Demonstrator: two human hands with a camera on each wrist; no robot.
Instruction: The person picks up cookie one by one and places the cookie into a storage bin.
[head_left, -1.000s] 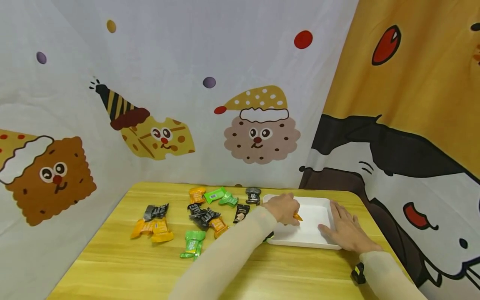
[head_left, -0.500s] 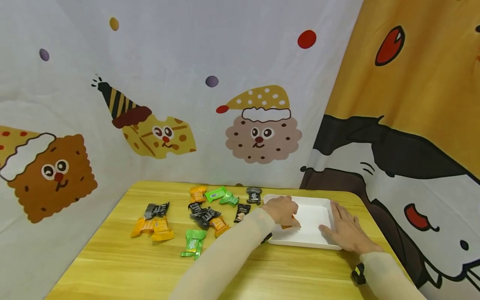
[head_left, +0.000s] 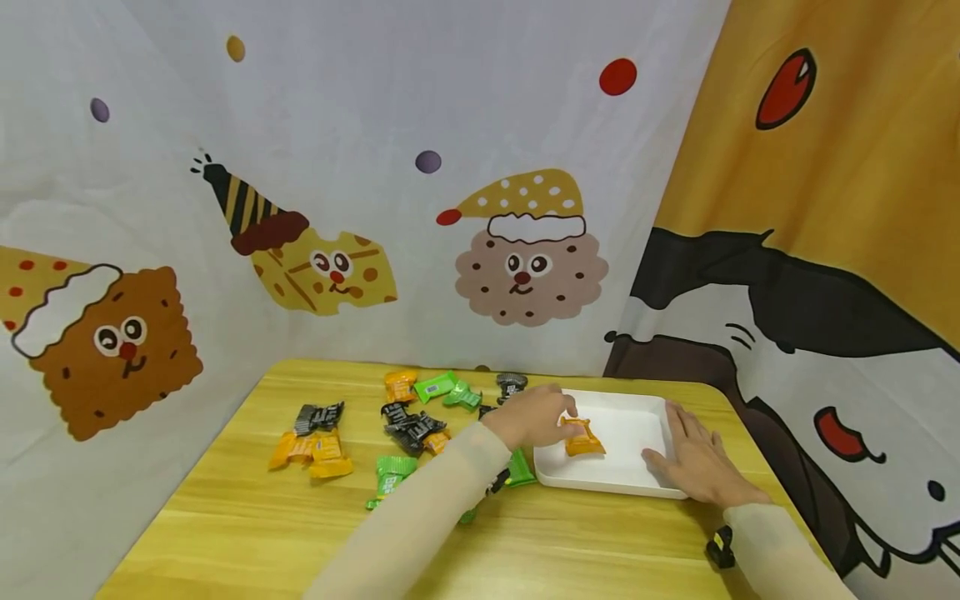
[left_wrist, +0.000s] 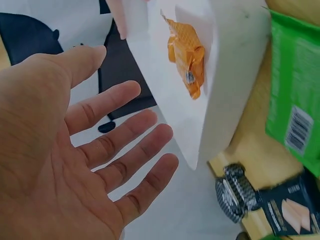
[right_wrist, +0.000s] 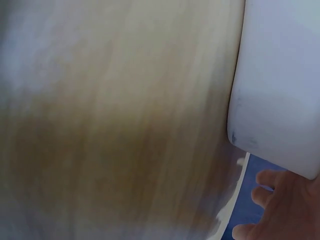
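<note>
My left hand (head_left: pixel 534 417) hovers over the left rim of a white tray (head_left: pixel 630 454), fingers spread and holding nothing in the left wrist view. An orange wrapped snack (head_left: pixel 585 442) lies inside the tray, just beyond these fingertips. Against the tray's right end rests my right hand (head_left: pixel 701 462), its fingers laid along the outside and the thumb over the rim. The right wrist view catches only part of that hand (right_wrist: pixel 290 210) beside the tray's white wall (right_wrist: pixel 275 110).
Several wrapped snacks lie left of the tray: a green packet (head_left: pixel 519 468) by its near left corner, black ones (head_left: pixel 411 432), green ones (head_left: pixel 435 387) and an orange pair (head_left: pixel 311 452) with a black one on the wooden table (head_left: pixel 247 533). A printed curtain (head_left: pixel 420 250) hangs behind.
The left hand has let go of the orange wrapped snack in the tray and drawn back to the left, its fingers opening. The right hand stays at the tray's right end.
</note>
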